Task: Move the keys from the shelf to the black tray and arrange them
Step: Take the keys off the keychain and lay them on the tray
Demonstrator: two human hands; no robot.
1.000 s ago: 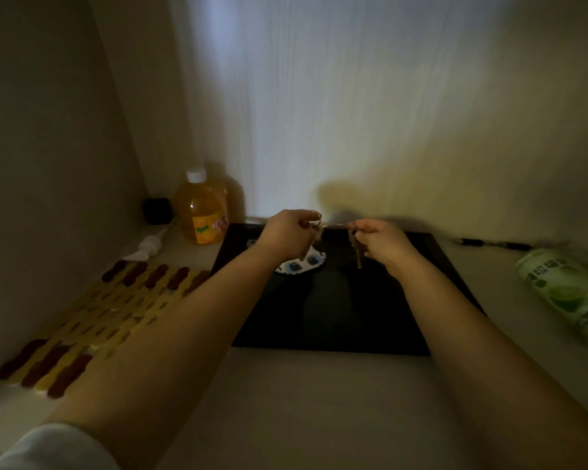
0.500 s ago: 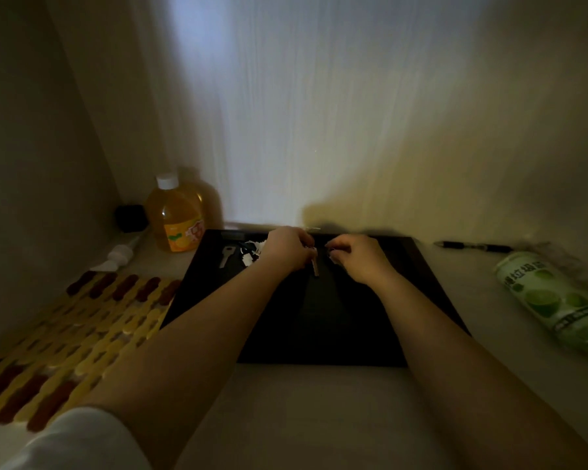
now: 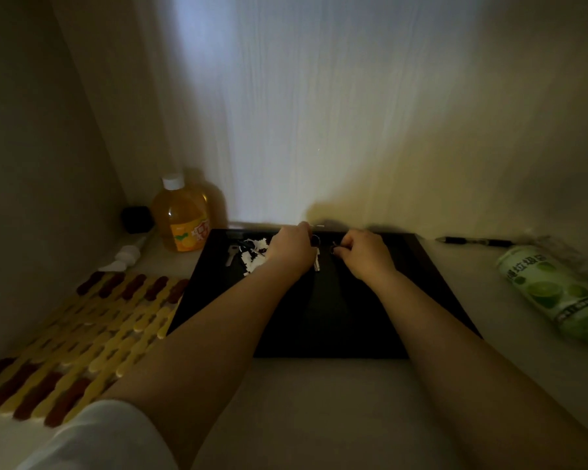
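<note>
The black tray (image 3: 323,320) lies flat on the shelf in front of me. One bunch rests at its far left: a silver key (image 3: 231,256) with a white-and-black charm (image 3: 252,258). My left hand (image 3: 291,251) is closed over the ring of a second set, whose pale key (image 3: 317,262) lies on the tray just right of the hand. A little further right, my right hand (image 3: 364,254) is curled, its fingertips pinching a small dark ring at the tray's far edge. It is too dim to tell whether that ring belongs to the same set.
An orange bottle (image 3: 180,220), a small black object (image 3: 136,218) and a white tube (image 3: 126,256) stand left of the tray. A yellow-and-brown mat (image 3: 82,334) covers the near left. A green packet (image 3: 554,293) and a pen (image 3: 472,241) lie on the right, with walls behind and to the left.
Both hands have come down from above the tray to its far edge. The hanging key now lies on the tray, and the charm bunch rests at the far left.
</note>
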